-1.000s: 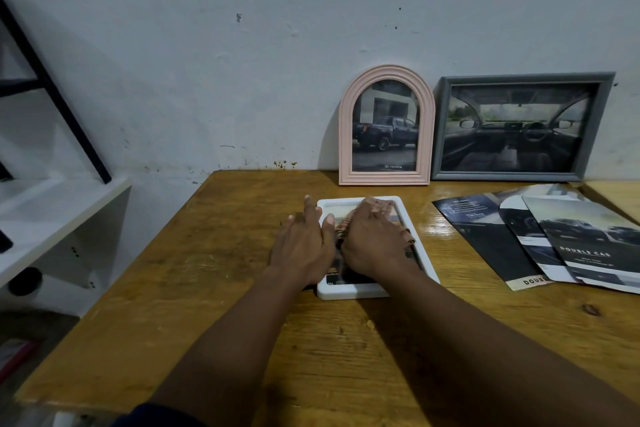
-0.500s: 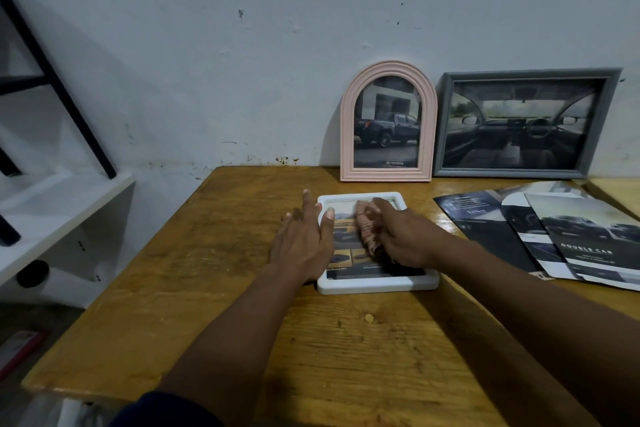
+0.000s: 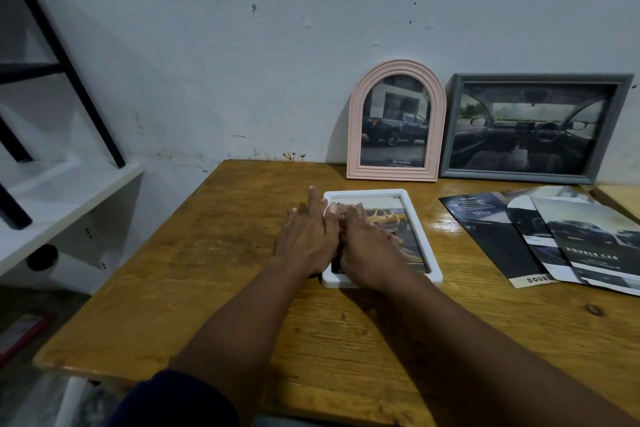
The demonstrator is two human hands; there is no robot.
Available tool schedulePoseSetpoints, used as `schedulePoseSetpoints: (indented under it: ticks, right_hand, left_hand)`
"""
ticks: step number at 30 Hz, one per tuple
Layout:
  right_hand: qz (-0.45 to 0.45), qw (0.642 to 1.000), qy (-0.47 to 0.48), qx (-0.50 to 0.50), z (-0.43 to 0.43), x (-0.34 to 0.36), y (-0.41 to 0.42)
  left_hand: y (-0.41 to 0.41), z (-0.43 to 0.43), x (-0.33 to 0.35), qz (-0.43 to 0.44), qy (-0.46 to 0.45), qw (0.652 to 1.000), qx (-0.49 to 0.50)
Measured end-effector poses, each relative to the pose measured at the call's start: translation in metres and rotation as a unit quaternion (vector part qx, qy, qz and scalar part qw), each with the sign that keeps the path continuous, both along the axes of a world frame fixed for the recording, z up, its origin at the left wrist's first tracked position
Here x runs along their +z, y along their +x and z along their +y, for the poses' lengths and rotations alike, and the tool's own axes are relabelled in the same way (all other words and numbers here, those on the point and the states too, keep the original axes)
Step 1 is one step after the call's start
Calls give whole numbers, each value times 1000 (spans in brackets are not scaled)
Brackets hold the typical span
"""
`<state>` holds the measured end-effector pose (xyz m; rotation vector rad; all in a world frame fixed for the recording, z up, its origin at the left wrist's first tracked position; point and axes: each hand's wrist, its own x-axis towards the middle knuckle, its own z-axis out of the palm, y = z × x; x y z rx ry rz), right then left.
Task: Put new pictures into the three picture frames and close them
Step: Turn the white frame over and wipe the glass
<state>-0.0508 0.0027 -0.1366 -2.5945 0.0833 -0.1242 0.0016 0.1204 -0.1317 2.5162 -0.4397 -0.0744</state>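
Note:
A white rectangular frame [image 3: 420, 222] lies flat on the wooden table [image 3: 214, 274], with a picture of a yellow car [image 3: 384, 218] in it. My left hand [image 3: 306, 239] rests with straight fingers along the frame's left edge. My right hand [image 3: 365, 246] lies flat on the picture, fingers pointing to the far left corner. A pink arched frame [image 3: 396, 121] with a dark pickup picture and a grey rectangular frame [image 3: 533, 126] with a car-interior picture lean upright on the wall behind.
Several car brochures [image 3: 554, 239] lie fanned out on the table's right side. A white shelf with black metal bars [image 3: 52, 149] stands to the left of the table. The wall runs close behind the frames.
My right hand slid across the picture from the middle to the left side, its fingers straightening out. My left hand stayed at the frame's left edge.

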Motion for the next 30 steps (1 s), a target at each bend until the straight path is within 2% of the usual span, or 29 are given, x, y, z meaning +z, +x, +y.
schedulePoseSetpoints:
  ticks: [4,8,11,14,18,24,27,30]
  right_hand:
    - [26,995,1,95,-22,14,-12]
    - [65,989,-60,115,-51,25,-33]
    - [33,994,-79,69,-54,22,-51]
    - [-16,990,-141,-23,-31,9,-65]
    - [-2,980,-171,-101,11,-2,-55]
    - [-92,991,-100,6,23,4,-47]
    - [-79,994,-21,77,-7,8,-55]
    - [-67,986,-36,146,-38,12,-68]
  left_hand:
    - [0,0,-1,1,7,1000,2]
    - [2,1,-4,-5,3,1000,2]
    - [2,1,-5,-5,0,1000,-2]
    - [2,1,-5,-3,4,1000,3]
    - [1,0,-4,-3,-1,1000,4]
    - [4,0,-3,9,-7,1000,12]
    - [2,0,-3,9,-5,1000,12]
    - [1,1,-2,8,-5,1000,10]
